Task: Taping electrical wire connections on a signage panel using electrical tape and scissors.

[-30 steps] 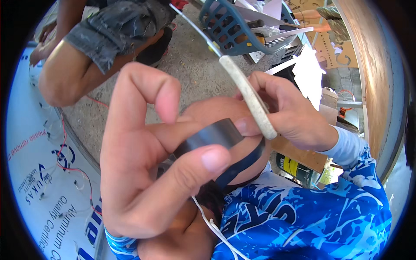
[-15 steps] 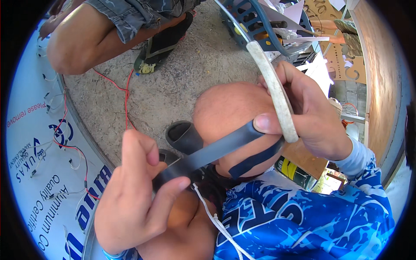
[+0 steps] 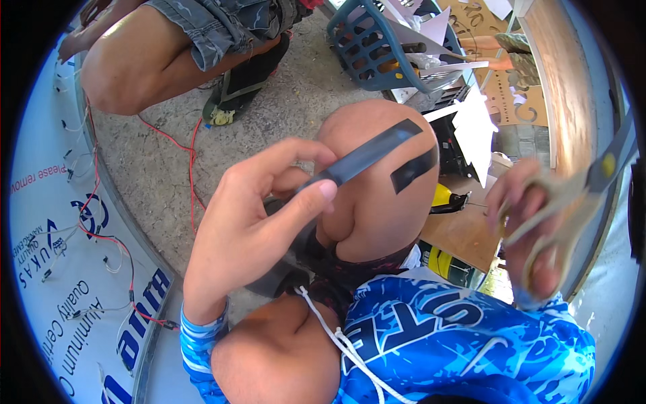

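Note:
Between the thumb and fingers of my left hand point(image 3: 245, 219), a strip of black tape point(image 3: 377, 150) is pinched. Its far end lies over my bent knee point(image 3: 377, 209); whether it sticks there I cannot tell. Beside it, a shorter piece of black tape point(image 3: 412, 171) lies flat on the knee. Out to the right, my right hand point(image 3: 521, 209), blurred by motion, has its fingers through the beige handles of a pair of scissors point(image 3: 572, 192). The scissor blades point up and away to the right.
A blue plastic basket point(image 3: 360, 47) full of offcuts and tools stands at the far right. Another person's bent leg point(image 3: 134, 71) is at the far left. Red wire point(image 3: 192, 161) crosses the concrete floor. A white printed panel point(image 3: 60, 222) with small wired parts lies left.
My right hand has let go of the tape and swung right with the scissors. My left hand has moved right and up, bringing the strip over the knee.

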Action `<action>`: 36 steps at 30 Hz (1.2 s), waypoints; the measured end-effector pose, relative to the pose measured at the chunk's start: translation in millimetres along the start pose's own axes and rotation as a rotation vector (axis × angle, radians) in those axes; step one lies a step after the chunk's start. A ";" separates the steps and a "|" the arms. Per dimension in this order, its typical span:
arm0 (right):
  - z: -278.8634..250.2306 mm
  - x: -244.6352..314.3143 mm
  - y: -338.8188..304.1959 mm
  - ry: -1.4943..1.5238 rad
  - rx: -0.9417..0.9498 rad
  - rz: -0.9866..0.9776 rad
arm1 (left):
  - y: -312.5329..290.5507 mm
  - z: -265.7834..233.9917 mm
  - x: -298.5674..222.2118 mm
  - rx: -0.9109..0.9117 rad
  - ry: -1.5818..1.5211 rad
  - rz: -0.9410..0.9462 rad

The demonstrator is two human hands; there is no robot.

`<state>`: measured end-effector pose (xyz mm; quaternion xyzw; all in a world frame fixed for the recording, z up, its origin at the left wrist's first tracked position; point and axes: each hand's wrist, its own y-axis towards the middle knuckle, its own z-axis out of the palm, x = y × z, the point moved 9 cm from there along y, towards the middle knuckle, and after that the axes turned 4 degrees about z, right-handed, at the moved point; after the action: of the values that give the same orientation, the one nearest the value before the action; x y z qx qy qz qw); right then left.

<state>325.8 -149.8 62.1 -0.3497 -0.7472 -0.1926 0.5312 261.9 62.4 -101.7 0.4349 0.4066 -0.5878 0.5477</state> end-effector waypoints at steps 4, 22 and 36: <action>72.1 -34.0 -44.2 -0.285 0.549 -0.173 | 12.2 -2.1 -3.5 -0.026 -0.067 0.042; 112.8 -104.6 -40.6 -0.160 0.524 0.462 | 4.2 -4.5 -15.7 -0.091 -0.082 0.074; 107.2 -105.9 -35.3 -0.213 0.451 0.466 | 6.8 -1.9 -14.5 -0.101 -0.067 0.073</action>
<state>249.7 -136.8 -72.0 -0.4027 -0.7225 0.1418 0.5438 269.1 68.0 -88.4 0.4014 0.4012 -0.5605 0.6032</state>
